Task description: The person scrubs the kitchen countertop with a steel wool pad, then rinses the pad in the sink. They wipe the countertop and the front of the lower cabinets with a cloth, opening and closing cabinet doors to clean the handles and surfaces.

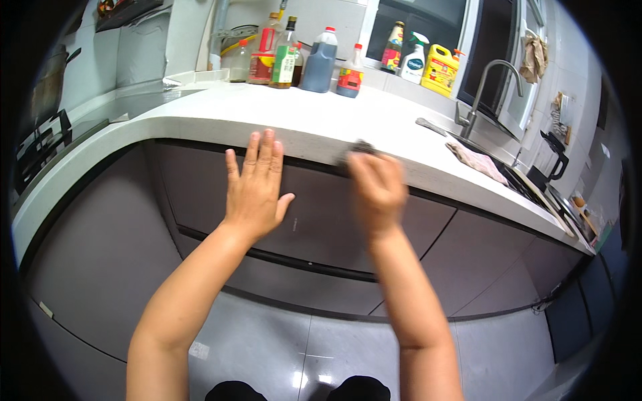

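Pad, dark and blurred, sits in the clenched grip of the right hand at the counter's front edge, apparently mid-scrub, while the left hand splays its fingers nearby, the next stroke likely needing even pressure!

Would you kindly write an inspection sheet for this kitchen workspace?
Surface: white counter with a pale front edge.
Things in hand: dark pad, blurred, at the front edge.
Clutter: bottles along the back; pink cloth near the faucet.
Hands: left hand open, spread at the front edge, contact unclear; right hand closed on the pad.
Cables: possible cord low at right, too small to tell.
Surroundings: gray cabinets below, tiled floor, window behind.
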Demonstrator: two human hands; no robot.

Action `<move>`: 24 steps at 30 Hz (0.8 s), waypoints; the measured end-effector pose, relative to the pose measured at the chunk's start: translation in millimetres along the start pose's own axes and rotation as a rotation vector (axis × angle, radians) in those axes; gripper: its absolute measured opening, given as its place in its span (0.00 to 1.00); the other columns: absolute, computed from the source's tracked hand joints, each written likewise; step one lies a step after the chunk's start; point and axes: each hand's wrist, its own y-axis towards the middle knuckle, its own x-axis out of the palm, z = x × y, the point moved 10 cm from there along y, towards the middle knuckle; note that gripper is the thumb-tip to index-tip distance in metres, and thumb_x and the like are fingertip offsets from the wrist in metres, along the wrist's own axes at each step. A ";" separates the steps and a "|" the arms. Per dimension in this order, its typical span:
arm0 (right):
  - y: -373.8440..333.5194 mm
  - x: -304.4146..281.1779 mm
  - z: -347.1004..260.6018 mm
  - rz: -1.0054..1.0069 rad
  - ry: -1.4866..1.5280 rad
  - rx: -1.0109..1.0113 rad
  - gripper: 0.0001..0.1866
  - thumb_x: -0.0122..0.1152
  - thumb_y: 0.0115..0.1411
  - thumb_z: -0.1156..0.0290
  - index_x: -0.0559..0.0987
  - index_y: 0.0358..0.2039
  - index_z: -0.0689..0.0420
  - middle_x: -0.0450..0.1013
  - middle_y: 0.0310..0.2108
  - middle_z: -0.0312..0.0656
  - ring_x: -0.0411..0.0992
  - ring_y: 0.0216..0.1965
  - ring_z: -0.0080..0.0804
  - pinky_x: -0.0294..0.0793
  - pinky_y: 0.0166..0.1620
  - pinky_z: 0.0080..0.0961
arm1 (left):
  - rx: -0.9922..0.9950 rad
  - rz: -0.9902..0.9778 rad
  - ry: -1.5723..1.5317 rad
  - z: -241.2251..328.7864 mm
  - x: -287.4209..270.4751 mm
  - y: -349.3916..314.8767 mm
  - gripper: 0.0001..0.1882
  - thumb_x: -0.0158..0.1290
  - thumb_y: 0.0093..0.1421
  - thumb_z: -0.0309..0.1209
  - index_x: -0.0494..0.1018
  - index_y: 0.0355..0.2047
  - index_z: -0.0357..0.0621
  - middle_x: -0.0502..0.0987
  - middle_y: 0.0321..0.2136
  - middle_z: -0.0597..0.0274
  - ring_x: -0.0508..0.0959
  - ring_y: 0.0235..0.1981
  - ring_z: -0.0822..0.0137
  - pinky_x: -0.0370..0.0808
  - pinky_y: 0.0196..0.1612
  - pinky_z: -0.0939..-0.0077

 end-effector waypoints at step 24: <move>-104.3 -174.5 205.7 0.165 -0.248 0.383 0.15 0.64 0.51 0.83 0.86 0.37 0.51 0.77 0.32 0.39 0.74 0.36 0.34 0.75 0.41 0.30 | 0.317 0.227 -0.112 202.6 13.1 57.0 0.35 0.60 0.55 0.32 0.63 0.64 0.54 0.63 0.63 0.60 0.60 0.66 0.56 0.39 0.64 0.27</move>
